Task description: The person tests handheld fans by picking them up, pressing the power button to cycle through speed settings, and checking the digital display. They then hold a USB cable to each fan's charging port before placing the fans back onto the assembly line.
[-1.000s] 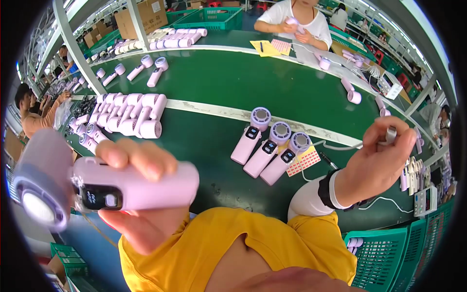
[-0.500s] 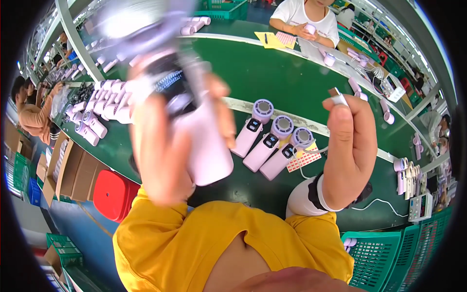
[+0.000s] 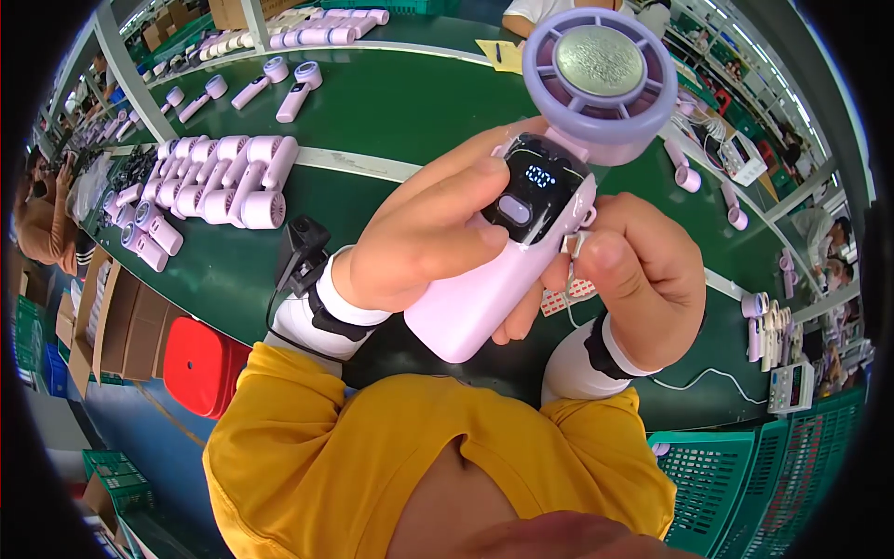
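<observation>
My left hand (image 3: 414,228) is closed around a pale purple handheld fan (image 3: 475,303), held up with its round head tilted to the upper right. A black glossy panel (image 3: 549,182) on the body shows a lit display, with an oval button below it. My right hand (image 3: 656,279) pinches the white plug (image 3: 572,246) of a cable against the fan's right side, beside a small loop. Whether the plug sits inside a port cannot be seen. Behind the hands, part of a red-and-white sticker sheet (image 3: 570,296) shows on the green table.
Stacked purple fans (image 3: 223,182) lie on the left of the green table (image 3: 400,102), near a black device on a stand (image 3: 303,252). Several fans are spread beyond the pale strip. A white meter box (image 3: 791,387) stands at right, above green crates (image 3: 703,475). A red stool (image 3: 200,368) is lower left.
My left hand has brought the fan to the right and steadied it. My right hand's plug has come against the fan's side. The display is now sharp.
</observation>
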A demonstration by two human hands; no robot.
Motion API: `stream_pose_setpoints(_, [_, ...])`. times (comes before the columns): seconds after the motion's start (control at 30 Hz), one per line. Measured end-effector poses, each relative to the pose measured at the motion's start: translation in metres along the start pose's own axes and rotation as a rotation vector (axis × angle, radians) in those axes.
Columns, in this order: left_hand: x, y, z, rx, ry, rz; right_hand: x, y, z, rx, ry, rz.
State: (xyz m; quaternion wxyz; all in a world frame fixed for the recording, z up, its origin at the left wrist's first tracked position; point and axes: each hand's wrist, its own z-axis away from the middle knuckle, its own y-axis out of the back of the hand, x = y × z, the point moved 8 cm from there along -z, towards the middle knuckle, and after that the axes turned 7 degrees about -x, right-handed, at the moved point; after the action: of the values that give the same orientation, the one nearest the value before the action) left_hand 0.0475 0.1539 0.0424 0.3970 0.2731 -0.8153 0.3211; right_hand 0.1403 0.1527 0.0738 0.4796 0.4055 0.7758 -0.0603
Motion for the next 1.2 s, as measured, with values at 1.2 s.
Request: stream_pose_setpoints(1.2, [0.04,0.021,0.007,0.094,-0.465,-0.299,-0.013,0.056,0.03,0.589,0.067,0.316])
